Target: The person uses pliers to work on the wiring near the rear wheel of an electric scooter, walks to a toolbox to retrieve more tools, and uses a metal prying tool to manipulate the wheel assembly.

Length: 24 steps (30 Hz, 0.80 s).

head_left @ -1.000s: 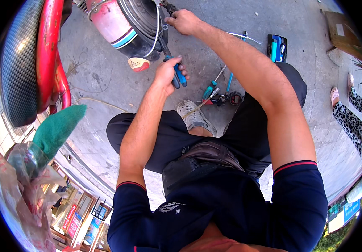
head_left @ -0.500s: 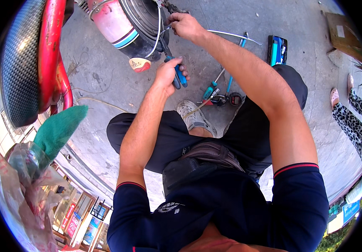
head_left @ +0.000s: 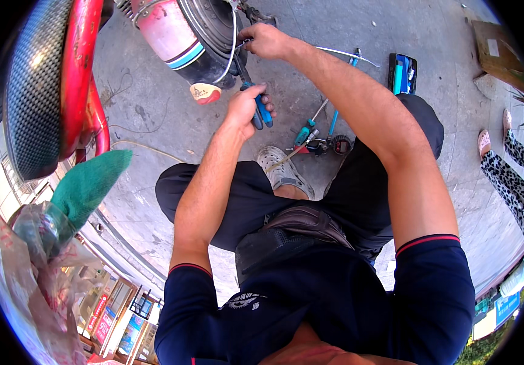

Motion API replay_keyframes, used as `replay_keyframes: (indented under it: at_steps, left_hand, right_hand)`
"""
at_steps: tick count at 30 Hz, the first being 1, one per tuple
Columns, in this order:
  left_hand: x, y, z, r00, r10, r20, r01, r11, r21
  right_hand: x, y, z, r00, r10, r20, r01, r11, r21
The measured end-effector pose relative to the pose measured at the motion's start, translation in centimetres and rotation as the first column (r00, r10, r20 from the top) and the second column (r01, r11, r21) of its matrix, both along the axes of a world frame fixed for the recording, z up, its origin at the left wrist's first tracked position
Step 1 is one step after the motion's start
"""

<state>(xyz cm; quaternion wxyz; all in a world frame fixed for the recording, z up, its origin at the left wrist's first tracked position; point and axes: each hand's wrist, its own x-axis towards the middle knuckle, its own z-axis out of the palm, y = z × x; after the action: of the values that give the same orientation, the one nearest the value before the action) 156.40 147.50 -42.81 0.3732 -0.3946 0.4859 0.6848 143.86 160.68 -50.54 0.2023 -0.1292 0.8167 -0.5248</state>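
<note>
My left hand [head_left: 249,109] is closed on blue-handled pliers [head_left: 263,113], their dark jaws raised against the lower right of a pink-and-black scooter assembly with a wheel [head_left: 170,39]. My right hand [head_left: 260,40] has its fingers closed at the assembly's right side; what they pinch is too small to make out. It is beside a pale cable [head_left: 235,36] that runs down over the assembly, and just below a dark metal fitting [head_left: 253,15].
Screwdrivers [head_left: 304,132], an air gauge [head_left: 341,145] and an open tool case [head_left: 403,74] lie on the pavement [head_left: 335,24]. A red frame with dark seat [head_left: 79,55] and a green cloth [head_left: 88,185] are at left. A person's legs [head_left: 511,188] and a wooden box [head_left: 496,52] are at right.
My right hand has moved slightly down and right, its fingers curled closer to the cable. The assembly has shifted a little rightward in view. My left hand keeps its grip on the pliers.
</note>
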Motion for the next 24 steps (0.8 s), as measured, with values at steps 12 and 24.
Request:
replay_keyframes:
  at_steps: [12, 24]
  left_hand:
    - [0.0, 0.0, -0.1, 1.000, -0.003, -0.009, 0.003, 1.000, -0.001]
    - [0.2, -0.3, -0.3, 1.000, -0.001, -0.008, 0.001, 1.000, -0.009]
  right_hand:
    - [1.0, -0.2, 0.4, 0.959, 0.010, -0.283, 0.016, 0.996, 0.092]
    - [-0.1, 2.0, 1.0, 0.962, 0.076, -0.264, -0.029, 0.984, 0.176]
